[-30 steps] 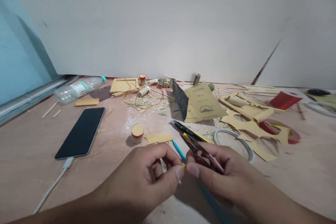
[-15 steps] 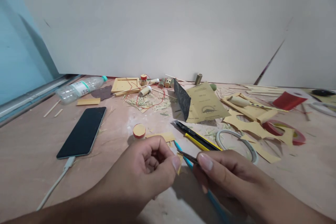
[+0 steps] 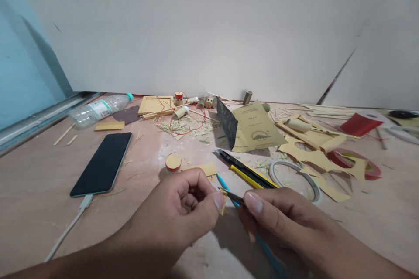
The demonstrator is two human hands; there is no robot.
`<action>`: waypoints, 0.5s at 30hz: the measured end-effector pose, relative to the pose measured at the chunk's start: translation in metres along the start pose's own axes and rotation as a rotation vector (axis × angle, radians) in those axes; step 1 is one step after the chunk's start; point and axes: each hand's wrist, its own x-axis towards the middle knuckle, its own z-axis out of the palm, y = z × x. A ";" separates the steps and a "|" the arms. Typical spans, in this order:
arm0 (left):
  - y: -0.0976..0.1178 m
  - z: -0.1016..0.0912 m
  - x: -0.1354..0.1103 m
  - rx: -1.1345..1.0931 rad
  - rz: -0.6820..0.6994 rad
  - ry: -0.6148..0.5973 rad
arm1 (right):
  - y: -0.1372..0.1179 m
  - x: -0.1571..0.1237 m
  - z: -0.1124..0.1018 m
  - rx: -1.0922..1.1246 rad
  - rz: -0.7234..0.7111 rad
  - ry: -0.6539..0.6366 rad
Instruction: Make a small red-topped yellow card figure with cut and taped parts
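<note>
A pale wall backs a pinkish surface (image 3: 32,192) strewn with cut yellow card, sticks and shavings. A dark phone (image 3: 103,163) lies face up on it, its cable plugged in at the near end.

In the head view, all places are taken from that phone. Well to its right and nearer the camera, the left hand (image 3: 178,213) is raised off the surface. Its fingers are clenched, with thumb and forefinger pinching a small yellow piece (image 3: 224,201). Further right again, the right hand (image 3: 281,222) has its fingers closed round a thin dark tool (image 3: 234,196), whose point meets the edge of the yellow piece. I cannot tell whether the tool is a blade or a pair of fine snips.

Under the two hands, a blue stick (image 3: 223,182) lies on the surface. Just beyond it, also right of the phone, are a black and yellow utility knife (image 3: 245,169) and a ring of tape (image 3: 294,176). A red-rimmed disc (image 3: 173,162) stands between the phone and the knife. Beyond the phone, toward the wall, a plastic bottle (image 3: 98,109) lies on its side.

The step in hand looks like fine trimming or picking at the small piece. The next move calls for a steady pinch and light pressure, with the point kept clear of the left thumb.
</note>
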 end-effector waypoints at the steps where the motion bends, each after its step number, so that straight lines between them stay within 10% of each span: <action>1: 0.000 0.000 0.000 -0.002 0.002 0.002 | 0.000 0.000 0.000 0.000 0.004 -0.001; 15: 0.001 0.001 0.001 -0.003 -0.001 0.000 | -0.001 0.000 0.000 -0.008 0.031 0.004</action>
